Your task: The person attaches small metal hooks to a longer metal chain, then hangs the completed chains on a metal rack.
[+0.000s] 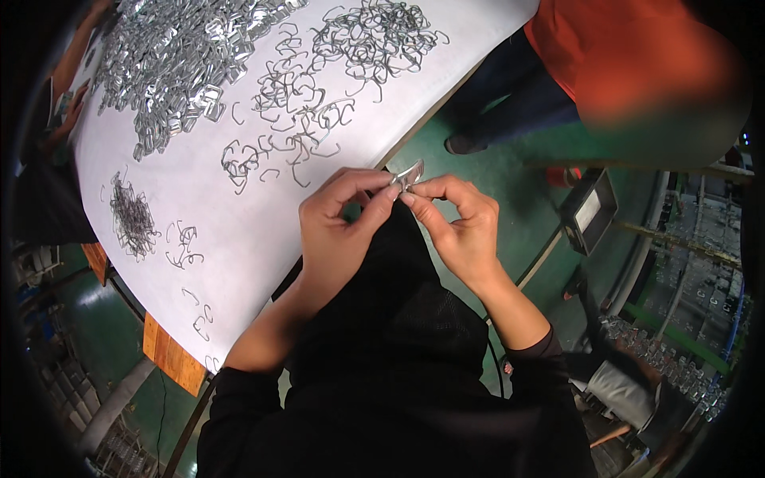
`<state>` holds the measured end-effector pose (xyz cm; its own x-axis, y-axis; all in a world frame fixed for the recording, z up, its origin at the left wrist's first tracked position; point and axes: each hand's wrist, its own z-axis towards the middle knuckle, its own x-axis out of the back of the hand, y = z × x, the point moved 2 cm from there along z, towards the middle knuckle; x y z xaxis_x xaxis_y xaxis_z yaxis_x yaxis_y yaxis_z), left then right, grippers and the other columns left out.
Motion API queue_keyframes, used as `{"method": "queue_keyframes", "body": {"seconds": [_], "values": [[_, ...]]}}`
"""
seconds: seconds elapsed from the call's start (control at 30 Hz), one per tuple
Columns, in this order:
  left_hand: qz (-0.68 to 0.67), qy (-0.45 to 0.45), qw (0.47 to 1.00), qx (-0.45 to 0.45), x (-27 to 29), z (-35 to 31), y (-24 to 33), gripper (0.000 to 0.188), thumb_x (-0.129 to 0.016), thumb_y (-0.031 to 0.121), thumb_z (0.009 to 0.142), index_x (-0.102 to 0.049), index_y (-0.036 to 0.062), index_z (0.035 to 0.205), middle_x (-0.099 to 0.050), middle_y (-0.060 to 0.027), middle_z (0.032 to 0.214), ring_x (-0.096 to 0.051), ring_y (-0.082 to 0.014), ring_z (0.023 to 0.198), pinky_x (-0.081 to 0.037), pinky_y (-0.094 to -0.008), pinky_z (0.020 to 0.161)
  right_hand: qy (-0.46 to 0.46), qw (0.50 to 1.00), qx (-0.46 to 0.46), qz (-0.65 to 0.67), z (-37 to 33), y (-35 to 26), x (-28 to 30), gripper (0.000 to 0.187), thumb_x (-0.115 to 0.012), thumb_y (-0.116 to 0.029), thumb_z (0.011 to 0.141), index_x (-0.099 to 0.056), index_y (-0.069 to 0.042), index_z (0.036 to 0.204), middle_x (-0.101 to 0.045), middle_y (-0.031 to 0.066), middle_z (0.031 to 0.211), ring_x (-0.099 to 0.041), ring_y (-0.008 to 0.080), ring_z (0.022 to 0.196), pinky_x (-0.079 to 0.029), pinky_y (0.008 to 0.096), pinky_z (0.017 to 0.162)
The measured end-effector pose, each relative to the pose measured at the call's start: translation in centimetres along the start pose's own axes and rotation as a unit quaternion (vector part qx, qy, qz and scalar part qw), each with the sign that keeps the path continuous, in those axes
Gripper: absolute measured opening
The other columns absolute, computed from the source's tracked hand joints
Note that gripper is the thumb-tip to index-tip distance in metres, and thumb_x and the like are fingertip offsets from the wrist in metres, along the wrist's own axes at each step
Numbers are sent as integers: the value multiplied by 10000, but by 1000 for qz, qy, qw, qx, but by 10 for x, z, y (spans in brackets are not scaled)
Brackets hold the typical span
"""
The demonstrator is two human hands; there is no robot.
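Observation:
A small shiny metal piece (pixel 413 171) is pinched between the thumb and fingers of my left hand (pixel 335 223), just off the table's near edge and above my lap. My right hand (pixel 466 227) meets it there, thumb and forefinger closed in a pinch against the piece's lower end. What lies between the right fingertips is too small and covered to make out. Beyond my hands, loose bent wire hooks (pixel 279 88) are scattered on the white tabletop (pixel 215 215).
A large heap of shiny metal pieces (pixel 175 64) covers the table's far left, beside a tangled pile of wire hooks (pixel 378 36). A dense bundle of thin wires (pixel 131 215) lies at left. A person in orange (pixel 606 56) stands at right; another person's hand (pixel 72 115) is at the left edge.

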<state>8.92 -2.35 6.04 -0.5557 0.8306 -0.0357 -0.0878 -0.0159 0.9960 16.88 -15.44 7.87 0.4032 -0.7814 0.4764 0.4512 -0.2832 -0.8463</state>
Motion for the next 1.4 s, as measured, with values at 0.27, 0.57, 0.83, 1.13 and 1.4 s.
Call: {"method": "queue_keyframes", "body": {"seconds": [0.27,0.57,0.83,1.13,1.4], "values": [[81,8,995,-58,10,-3,-4,153,-667,-45,760,-664,9,903,-641,-68,823,-565,-92,627,-443,-205,552,-170,975,-134,54,37,17,21,190,-689,-117,799,-616,12,918,-617,27,771,-535,71,639,-443,230,604],[69,-13,997,-21,19,-6,3,126,-606,-101,780,-620,-52,895,-605,-107,864,-546,-122,747,-423,-223,637,-95,936,-198,-276,186,106,-18,169,-672,-238,768,-694,-82,831,-676,109,821,-641,286,812,-489,380,715],[52,26,998,-32,29,-12,3,143,-645,-83,766,-643,-32,899,-645,-99,855,-581,-101,670,-463,-212,586,-123,923,-39,-364,207,102,-38,103,-662,-178,756,-661,-88,807,-673,115,832,-637,313,824,-495,397,720],[44,32,998,-22,31,-16,9,128,-655,-40,781,-649,-10,905,-661,-67,803,-580,-75,633,-454,-204,573,-153,966,-174,118,185,74,-5,181,-674,-67,798,-558,10,914,-630,59,786,-643,136,717,-487,223,612],[50,41,998,1,27,-18,11,107,-643,-43,790,-626,-18,893,-656,-56,813,-587,-74,701,-461,-205,647,-107,930,-177,303,59,-34,13,180,-651,60,790,-504,43,892,-628,113,797,-650,170,726,-535,240,647]]}}
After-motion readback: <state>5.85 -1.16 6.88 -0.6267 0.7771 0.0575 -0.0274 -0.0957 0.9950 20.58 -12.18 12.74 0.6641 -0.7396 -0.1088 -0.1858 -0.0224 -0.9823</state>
